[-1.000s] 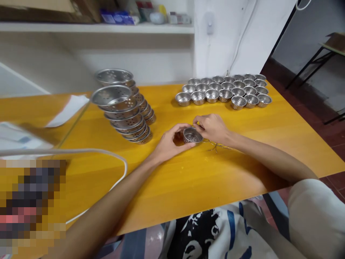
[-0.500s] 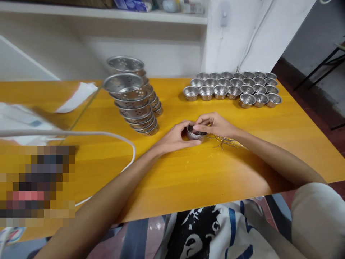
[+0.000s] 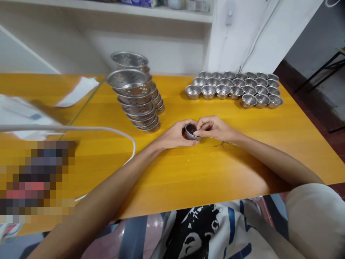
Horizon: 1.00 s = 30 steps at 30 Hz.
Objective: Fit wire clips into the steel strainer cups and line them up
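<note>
A small perforated metal cup [image 3: 191, 137], dark inside, is held in my left hand [image 3: 174, 135], whose fingers and thumb curve around its left side. The cup tilts slightly, and its opening faces up and towards my right hand. At the cup's right rim, my right hand [image 3: 214, 127] has thumb and fingertips pinched together; anything between them is too small to make out. Several thin, bent wires [image 3: 225, 144] lie on the yellow table just below my right hand, partly hidden by it.
Nested stacks of perforated metal cups [image 3: 140, 108] rise to the left of my hands. Rows of similar cups [image 3: 223, 91] stand at the back right. A white cable [image 3: 118, 132] loops across the left of the yellow table [image 3: 188, 180], near white papers [image 3: 78, 91].
The cup has tilted in my left hand and shifted slightly left. My right fingertips have moved from over its opening to its right rim. The whole view has shifted a little.
</note>
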Motion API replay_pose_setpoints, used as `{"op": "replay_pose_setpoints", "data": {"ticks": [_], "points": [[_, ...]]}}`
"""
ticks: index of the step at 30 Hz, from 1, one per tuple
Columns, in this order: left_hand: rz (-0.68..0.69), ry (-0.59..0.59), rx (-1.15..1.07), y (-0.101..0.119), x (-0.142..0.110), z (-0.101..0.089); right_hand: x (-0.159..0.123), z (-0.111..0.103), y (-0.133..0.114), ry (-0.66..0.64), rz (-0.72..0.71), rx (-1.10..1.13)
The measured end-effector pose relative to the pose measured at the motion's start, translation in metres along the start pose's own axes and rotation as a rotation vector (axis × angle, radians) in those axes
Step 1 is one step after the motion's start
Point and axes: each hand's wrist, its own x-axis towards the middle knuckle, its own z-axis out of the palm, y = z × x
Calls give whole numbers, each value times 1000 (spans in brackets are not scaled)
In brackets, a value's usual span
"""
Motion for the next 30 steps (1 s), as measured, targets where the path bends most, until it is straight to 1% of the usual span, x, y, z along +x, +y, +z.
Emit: {"op": "replay_pose_setpoints", "data": {"ticks": [6,8,10,12,13,14,16,18,19,21,24,26,28,30], "points": [[-2,12,10,0,0,1,3,-1,1,-23,9,-15],[-2,36,12,-2,-1,5,3,-4,-1,3,23,-10],[26,118,25,-4,-3,11,3,-8,-3,110,18,-16],[89,264,47,-4,-5,17,2,-10,-2,249,27,-26],[127,337,64,-3,-6,20,1,-11,-1,289,54,-22],[165,390,91,-2,-7,23,0,-11,2,302,93,-10],[229,424,173,0,-8,27,-1,-11,6,281,166,21],[263,397,259,2,-9,29,0,-15,9,256,183,-6],[264,381,287,2,-9,29,0,-19,8,265,173,-59],[239,360,310,0,-8,28,0,-36,3,320,143,-268],[200,347,340,-5,-7,27,-7,-78,-10,462,125,-783],[198,349,372,-7,-6,26,-14,-110,-18,534,200,-1085],[205,347,402,-9,-5,26,-20,-138,-21,531,268,-1281],[206,336,426,-9,-4,26,-24,-158,-19,522,269,-1397]]}}
